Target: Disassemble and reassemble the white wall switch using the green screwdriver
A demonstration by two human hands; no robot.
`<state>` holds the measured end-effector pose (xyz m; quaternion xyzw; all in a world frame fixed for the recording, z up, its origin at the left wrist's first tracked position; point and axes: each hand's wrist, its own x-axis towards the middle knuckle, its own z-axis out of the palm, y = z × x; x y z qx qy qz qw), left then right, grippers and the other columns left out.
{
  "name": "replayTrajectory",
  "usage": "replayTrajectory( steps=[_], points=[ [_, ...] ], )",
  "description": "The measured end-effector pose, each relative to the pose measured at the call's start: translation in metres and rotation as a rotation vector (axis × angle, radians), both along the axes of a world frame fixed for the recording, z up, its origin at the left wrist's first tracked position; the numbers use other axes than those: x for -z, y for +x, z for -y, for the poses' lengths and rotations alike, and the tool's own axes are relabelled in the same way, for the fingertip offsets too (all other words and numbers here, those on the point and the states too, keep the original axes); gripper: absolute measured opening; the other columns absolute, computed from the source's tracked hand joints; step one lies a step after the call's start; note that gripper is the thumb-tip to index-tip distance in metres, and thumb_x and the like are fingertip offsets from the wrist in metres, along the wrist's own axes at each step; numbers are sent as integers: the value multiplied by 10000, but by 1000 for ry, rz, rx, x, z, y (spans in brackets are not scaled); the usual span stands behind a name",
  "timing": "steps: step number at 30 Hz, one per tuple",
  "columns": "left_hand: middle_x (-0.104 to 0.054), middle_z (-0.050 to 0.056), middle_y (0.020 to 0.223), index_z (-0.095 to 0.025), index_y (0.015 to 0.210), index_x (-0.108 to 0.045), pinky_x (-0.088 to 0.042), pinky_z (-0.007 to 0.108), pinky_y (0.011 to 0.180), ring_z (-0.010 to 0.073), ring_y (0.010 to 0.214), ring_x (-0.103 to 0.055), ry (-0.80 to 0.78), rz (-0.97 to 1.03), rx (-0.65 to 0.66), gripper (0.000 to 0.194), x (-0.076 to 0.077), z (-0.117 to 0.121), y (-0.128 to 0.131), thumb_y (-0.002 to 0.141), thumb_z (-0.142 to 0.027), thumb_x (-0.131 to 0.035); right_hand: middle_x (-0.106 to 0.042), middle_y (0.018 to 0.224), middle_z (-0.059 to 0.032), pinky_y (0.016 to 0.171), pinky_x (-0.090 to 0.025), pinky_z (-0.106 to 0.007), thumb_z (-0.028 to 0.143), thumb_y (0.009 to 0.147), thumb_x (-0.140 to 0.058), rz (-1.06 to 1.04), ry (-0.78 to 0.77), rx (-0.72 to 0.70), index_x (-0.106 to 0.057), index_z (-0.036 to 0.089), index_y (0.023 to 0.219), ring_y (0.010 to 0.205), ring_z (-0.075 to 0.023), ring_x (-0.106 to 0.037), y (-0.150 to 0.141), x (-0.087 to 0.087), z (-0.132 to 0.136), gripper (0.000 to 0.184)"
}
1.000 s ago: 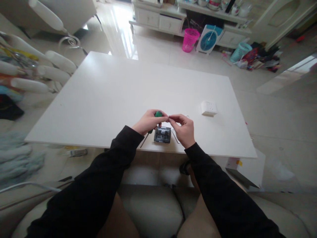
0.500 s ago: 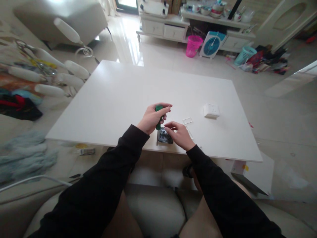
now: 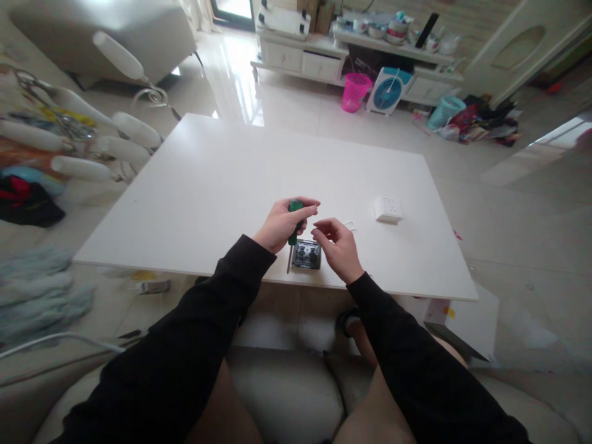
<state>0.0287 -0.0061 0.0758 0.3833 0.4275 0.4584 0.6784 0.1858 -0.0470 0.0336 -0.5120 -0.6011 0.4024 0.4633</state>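
One green-handled screwdriver (image 3: 293, 238) is gripped in the left hand (image 3: 279, 224); the right hand (image 3: 341, 248), thumb and forefinger narrowly parted, hangs beside the dark square electrical fitting (image 3: 307, 254) on the white table (image 3: 231, 172). Resting both wrists should steady such fine work.

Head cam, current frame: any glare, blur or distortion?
Head view: window glare streaks the floor; a soft sheen lies on the white table's far-left corner. Head view: the left edge looks smeared and stretched, the grey cloth included. Head view: the green screwdriver reads clearly, but the dark square module's details are too small to make out.
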Motion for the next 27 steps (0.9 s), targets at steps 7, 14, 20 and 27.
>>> replayTrajectory(
  steps=[7,14,20,27],
  points=[
    [-590,-21,604,-125,951,-746,-365,179,427,71,506,-523,63,-168,108,211,10,4,-2,777,-228,-809,-727,890,-27,808,-595,-360,489,859,-755,-166,-23,60,-712,213,1045,816,-177,-674,6,6,-5,336],
    [-597,-44,623,-151,1036,-678,-352,180,428,65,486,-509,88,-169,181,326,8,2,-5,780,-271,-839,-789,991,-39,754,-538,-312,437,751,-843,-381,-158,37,-805,231,1005,803,-154,-650,6,3,-7,329],
    [-608,-32,610,-152,979,-674,-352,180,406,69,470,-509,83,-176,214,277,12,2,-3,783,-264,-836,-731,797,-7,685,-476,-257,473,714,-868,-529,-220,53,-762,223,829,769,-138,-626,5,-1,-8,296],
    [-542,-58,528,-190,667,-509,-277,174,360,43,393,-425,108,20,-225,375,1,-10,-10,751,-330,-847,-750,836,-37,695,-512,-289,493,783,-796,-304,-211,48,-705,194,831,730,-152,-663,8,3,-8,316]
  ],
)
